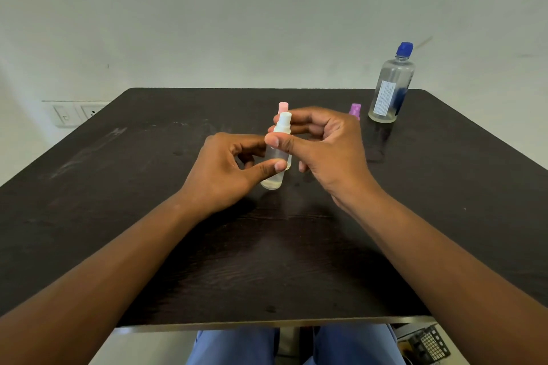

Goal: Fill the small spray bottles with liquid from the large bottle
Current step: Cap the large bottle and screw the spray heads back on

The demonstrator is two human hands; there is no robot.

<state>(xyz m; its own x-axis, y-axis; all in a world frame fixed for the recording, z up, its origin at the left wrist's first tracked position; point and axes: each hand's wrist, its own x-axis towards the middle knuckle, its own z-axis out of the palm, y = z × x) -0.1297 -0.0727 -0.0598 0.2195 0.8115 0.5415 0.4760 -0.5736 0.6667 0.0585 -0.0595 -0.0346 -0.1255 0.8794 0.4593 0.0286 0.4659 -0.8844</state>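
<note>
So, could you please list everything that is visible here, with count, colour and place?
white-capped spray bottle: 1, clear with white cap, held above the table centre by both hands
pink-capped spray bottle: 1, pink cap showing, behind the held bottle, mostly hidden
purple-capped spray bottle: 1, purple cap showing, behind the right hand
large bottle: 1, clear with blue cap and white label, far right of table, cap on
table: 1, dark wood
wall sockets: white, on the wall at left
legs: blue trousers, under the table edge
left hand: 1, fingers on the bottle body
right hand: 1, fingers at the white cap
</note>
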